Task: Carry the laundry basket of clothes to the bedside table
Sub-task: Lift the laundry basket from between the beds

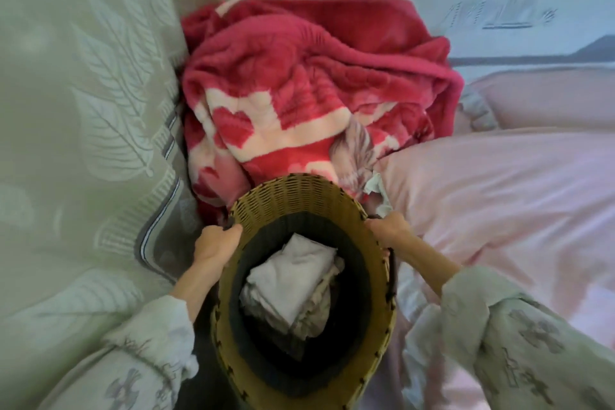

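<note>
You look down on a pale green upright surface (86,116) stitched with a leaf pattern, which fills the left half of your view, and on a pink bedcover (506,210) that spreads across the right half. Between them, towards the top, a red and cream fleece blanket (299,86) lies in a rumpled heap, with its lower folds reaching down to the far rim of the basket. The laundry basket (296,203) sits in the lower middle of the view, directly below you; it is tall, woven in a tan colour with a dark lining inside, and its mouth faces up at you. Whether its base rests on anything you cannot tell, since the bottom is out of sight. Deep inside it lie the clothes (293,280), a folded stack of white and pale grey fabric. Your sleeves (519,326) are light green with a grey print, and they come in from both lower corners. Your left hand (214,245) is closed over the left rim of the basket, fingers curled at the edge beside a dark handle. Your right hand (389,230) is closed over the right rim in the same way, so you grip the basket from both sides.
</note>
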The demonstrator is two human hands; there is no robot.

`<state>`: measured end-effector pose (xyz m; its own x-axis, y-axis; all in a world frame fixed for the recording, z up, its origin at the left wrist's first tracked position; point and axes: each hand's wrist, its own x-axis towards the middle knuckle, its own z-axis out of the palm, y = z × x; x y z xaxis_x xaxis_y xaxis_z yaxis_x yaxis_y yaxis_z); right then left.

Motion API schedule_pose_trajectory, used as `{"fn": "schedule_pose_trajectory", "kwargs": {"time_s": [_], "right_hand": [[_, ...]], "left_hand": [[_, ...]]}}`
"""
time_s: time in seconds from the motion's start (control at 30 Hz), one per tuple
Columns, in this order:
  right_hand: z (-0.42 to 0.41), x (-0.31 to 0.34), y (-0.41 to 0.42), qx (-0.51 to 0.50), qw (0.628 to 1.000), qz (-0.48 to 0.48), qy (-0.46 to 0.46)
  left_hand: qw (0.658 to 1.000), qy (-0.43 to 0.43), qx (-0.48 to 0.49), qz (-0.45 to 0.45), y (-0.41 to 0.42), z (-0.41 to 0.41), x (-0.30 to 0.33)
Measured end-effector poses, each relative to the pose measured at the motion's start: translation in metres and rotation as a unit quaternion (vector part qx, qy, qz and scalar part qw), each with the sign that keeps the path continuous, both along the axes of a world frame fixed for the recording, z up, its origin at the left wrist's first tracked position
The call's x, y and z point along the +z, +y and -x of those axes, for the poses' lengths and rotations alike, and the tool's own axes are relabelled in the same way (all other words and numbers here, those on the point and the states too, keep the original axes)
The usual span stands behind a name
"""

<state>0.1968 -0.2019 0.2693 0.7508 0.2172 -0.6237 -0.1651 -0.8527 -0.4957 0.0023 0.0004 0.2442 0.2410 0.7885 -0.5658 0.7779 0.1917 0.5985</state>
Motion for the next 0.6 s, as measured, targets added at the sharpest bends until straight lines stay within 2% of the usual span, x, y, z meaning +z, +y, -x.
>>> {"fn": "schedule_pose_trajectory", "kwargs": {"time_s": [0.17, 0.33, 0.43, 0.6], "right_hand": [[0.025, 0.09, -0.026, -0.038, 0.997, -0.066, -0.027], [0.042, 0.175, -0.078, -0.121, 0.978, -0.141, -0.093], [0.05, 0.229, -0.119, -0.169, 0.953, -0.219, -0.123], [0.06, 0.308, -0.194, -0.24, 0.91, -0.27, -0.202]], "left_hand": [[0.996, -0.064, -0.031, -0.047, -0.013, 0.003, 0.092], [0.975, -0.175, -0.106, -0.089, -0.034, -0.013, 0.184], [0.954, -0.235, -0.147, -0.117, -0.059, -0.026, 0.244], [0.911, -0.342, -0.167, -0.161, -0.125, -0.044, 0.338]]}}
